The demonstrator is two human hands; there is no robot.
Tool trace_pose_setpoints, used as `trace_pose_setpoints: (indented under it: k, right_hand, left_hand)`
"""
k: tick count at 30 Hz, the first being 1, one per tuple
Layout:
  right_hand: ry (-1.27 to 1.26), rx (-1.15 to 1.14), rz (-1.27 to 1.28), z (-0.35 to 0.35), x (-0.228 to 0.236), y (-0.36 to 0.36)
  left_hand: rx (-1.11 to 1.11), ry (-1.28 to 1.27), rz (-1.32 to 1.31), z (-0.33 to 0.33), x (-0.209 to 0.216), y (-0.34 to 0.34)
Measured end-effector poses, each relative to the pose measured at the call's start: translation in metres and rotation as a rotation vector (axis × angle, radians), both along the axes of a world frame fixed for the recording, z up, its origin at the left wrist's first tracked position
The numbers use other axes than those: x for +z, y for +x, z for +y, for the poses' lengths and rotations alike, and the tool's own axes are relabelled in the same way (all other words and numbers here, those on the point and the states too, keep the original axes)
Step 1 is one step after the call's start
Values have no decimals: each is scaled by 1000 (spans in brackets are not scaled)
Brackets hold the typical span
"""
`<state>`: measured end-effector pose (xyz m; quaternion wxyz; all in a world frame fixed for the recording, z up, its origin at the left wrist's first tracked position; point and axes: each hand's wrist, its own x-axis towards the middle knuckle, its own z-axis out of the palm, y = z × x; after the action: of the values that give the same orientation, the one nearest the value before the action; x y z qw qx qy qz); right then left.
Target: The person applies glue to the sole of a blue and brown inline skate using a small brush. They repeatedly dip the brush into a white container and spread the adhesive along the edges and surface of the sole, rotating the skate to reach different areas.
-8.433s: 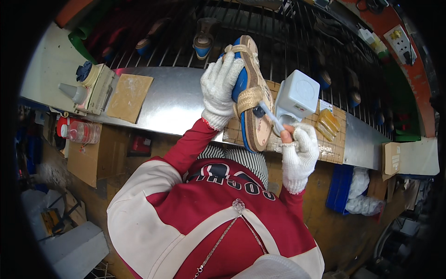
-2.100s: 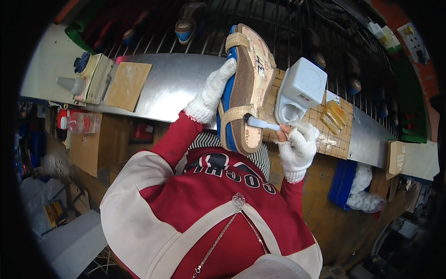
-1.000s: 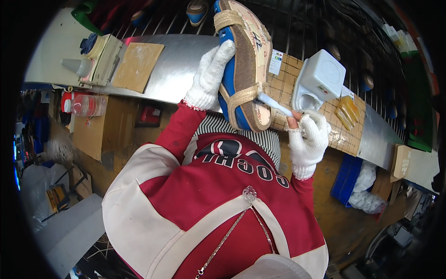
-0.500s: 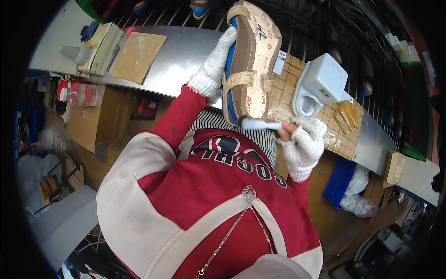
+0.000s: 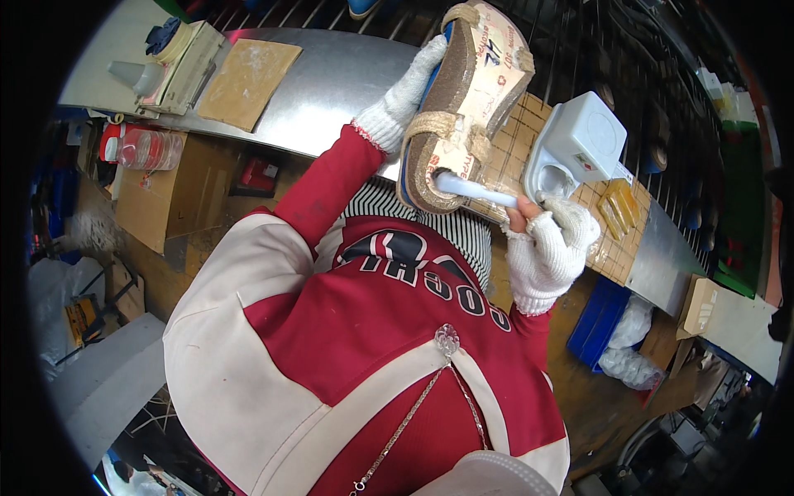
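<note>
In my white-gloved left hand [image 5: 407, 101] is a shoe [image 5: 488, 95] turned underside up, gripped by its far left side. Its pale insole board faces me, with brown margins, rope-like straps across it and blue along the left edge. My right hand [image 5: 550, 248], in a white glove with bare fingertips, pinches the white handle of a brush [image 5: 478, 191]. The dark bristles touch the near end of the underside, by the edge of the pale board. Just beyond the right hand stands a white plastic dispenser [image 5: 589, 136] with a round cup in its base.
A brown board with a grid of lines [image 5: 529, 124] lies under the dispenser and carries a yellow block [image 5: 619, 208]. To the left, a cardboard sheet [image 5: 250, 83] rests on the metal bench [image 5: 331, 78]. Dark bars run beyond the bench. A blue crate [image 5: 597, 324] is below right.
The shoe has shifted right and tilted slightly in my left hand. My right hand has moved right and slightly away from me, with the bristles now further onto the underside.
</note>
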<state>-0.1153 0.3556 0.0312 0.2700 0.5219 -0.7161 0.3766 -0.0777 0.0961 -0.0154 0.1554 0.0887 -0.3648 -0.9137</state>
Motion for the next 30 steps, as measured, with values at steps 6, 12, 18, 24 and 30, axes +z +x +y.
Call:
trace_pose_setpoints:
  k: [6,12,18,24,30]
  right_hand:
    - [96,184,25,6,10,2]
    - [65,4,-8,1,-1,-2]
    - [94,204,-82,7,-5,1]
    - [36,26,-64,4,-13,-3]
    - [128,175,-146,11,0,6]
  left_hand:
    - [-24,14,-9,-2,-14,-6]
    - [-175,201,196,-8,-41,-19]
    - [-257,280,279,-6,-57,-18]
    - [-254,354,273,-6,-70,-35]
    - [-212,235,205,-1,-48,-13]
